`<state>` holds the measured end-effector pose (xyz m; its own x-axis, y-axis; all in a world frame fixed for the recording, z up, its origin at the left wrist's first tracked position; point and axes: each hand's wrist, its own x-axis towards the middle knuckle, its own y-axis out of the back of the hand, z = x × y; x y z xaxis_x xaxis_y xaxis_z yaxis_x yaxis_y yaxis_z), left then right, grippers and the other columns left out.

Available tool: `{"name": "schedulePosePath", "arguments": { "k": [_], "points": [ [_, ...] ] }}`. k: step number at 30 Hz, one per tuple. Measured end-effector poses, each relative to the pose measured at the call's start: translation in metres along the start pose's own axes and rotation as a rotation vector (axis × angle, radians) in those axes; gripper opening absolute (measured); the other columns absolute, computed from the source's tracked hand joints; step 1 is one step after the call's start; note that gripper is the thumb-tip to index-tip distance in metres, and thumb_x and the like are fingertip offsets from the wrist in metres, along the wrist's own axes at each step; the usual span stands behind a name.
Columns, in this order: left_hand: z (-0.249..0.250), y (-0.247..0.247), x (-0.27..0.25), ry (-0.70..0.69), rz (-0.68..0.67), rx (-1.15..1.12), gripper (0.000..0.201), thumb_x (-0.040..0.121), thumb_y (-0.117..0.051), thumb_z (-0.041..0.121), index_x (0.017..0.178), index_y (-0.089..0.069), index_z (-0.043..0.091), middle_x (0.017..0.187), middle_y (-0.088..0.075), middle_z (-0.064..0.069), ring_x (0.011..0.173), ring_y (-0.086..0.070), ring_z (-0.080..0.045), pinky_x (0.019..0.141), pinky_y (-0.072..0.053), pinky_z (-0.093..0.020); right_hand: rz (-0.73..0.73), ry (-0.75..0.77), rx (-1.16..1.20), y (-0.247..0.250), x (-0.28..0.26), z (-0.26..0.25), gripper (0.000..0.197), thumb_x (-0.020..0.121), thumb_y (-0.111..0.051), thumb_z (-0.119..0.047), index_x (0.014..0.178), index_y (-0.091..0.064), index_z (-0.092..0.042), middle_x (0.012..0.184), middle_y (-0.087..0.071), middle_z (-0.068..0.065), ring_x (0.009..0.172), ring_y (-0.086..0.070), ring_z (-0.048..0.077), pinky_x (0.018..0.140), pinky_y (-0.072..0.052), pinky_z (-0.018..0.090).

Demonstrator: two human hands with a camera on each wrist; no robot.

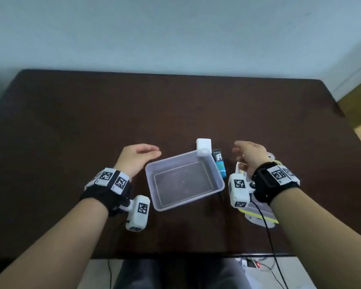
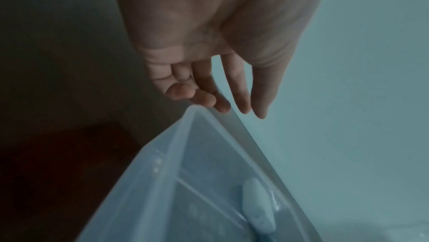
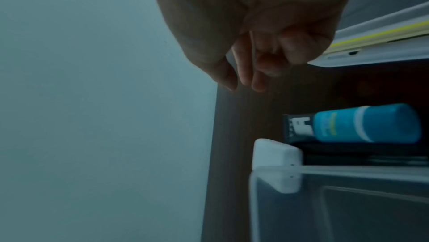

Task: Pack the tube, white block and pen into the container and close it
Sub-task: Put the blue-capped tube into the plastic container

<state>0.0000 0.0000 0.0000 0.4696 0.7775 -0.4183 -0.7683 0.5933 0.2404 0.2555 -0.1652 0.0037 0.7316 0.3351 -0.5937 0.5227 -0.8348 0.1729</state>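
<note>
An empty clear plastic container (image 1: 183,182) sits uncovered on the dark table, between my hands. The white block (image 1: 203,145) stands against its far right corner, outside the wall. The blue tube (image 1: 220,166) lies along the container's right side. A dark slim pen (image 3: 359,147) lies between tube (image 3: 371,123) and container rim (image 3: 348,169), hard to make out. My left hand (image 1: 148,153) hovers left of the container, fingers relaxed and holding nothing. My right hand (image 1: 244,152) hovers right of the tube, fingers loosely bent and holding nothing.
The container's lid (image 1: 261,215), with a yellow-green seal, lies on the table under my right wrist. A black cable (image 1: 269,230) runs from that wrist over the table's near edge. The brown table (image 1: 92,113) stretches far behind and to the left.
</note>
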Motion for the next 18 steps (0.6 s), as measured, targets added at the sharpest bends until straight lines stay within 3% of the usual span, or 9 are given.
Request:
{"name": "schedulePosePath", "arguments": {
  "k": [4,8,11,14,18],
  "points": [
    [-0.028,-0.004,0.007,-0.101,0.000,0.052,0.026,0.080,-0.081,0.017,0.106,-0.079,0.020,0.105,-0.075,0.007,0.102,-0.064,-0.002,0.080,-0.042,-0.012,-0.055,0.003,-0.050,0.004,0.016,0.027,0.012,0.091,-0.063,-0.020,0.100,-0.067,-0.013,0.091,-0.065,0.006,0.056,-0.047,0.014,0.047,-0.037,0.023],
    [-0.046,-0.005,0.011,-0.174,-0.042,0.039,0.025,0.082,-0.078,0.014,0.103,-0.078,0.027,0.105,-0.077,0.007,0.104,-0.068,-0.004,0.093,-0.047,-0.020,-0.062,0.092,-0.059,0.006,0.028,0.038,0.021,0.092,-0.063,-0.014,0.113,-0.067,-0.013,0.091,-0.068,0.005,0.058,-0.053,0.014,0.049,-0.042,0.023],
    [-0.054,-0.006,0.010,-0.221,-0.092,0.061,0.029,0.086,-0.072,0.005,0.105,-0.077,0.025,0.105,-0.078,0.008,0.100,-0.070,-0.003,0.086,-0.050,-0.014,-0.110,0.153,-0.083,0.007,0.031,0.042,0.024,0.092,-0.064,-0.014,0.115,-0.067,-0.011,0.089,-0.069,0.004,0.061,-0.058,0.015,0.049,-0.044,0.024],
    [-0.062,-0.004,0.008,-0.253,-0.112,0.122,0.035,0.088,-0.065,0.001,0.112,-0.075,0.025,0.106,-0.077,0.015,0.097,-0.069,0.002,0.077,-0.049,-0.008,-0.150,0.248,-0.228,0.010,0.031,0.047,0.025,0.091,-0.067,-0.015,0.116,-0.066,-0.011,0.098,-0.070,0.006,0.061,-0.061,0.016,0.044,-0.046,0.024],
    [-0.069,-0.002,0.008,-0.312,-0.096,0.151,0.034,0.093,-0.063,0.003,0.110,-0.076,0.029,0.106,-0.075,0.025,0.100,-0.066,0.009,0.079,-0.047,-0.006,-0.200,0.385,-0.412,0.012,0.037,0.051,0.028,0.087,-0.073,-0.017,0.113,-0.065,-0.011,0.099,-0.071,0.010,0.058,-0.064,0.018,0.038,-0.045,0.024]
  ]
}}
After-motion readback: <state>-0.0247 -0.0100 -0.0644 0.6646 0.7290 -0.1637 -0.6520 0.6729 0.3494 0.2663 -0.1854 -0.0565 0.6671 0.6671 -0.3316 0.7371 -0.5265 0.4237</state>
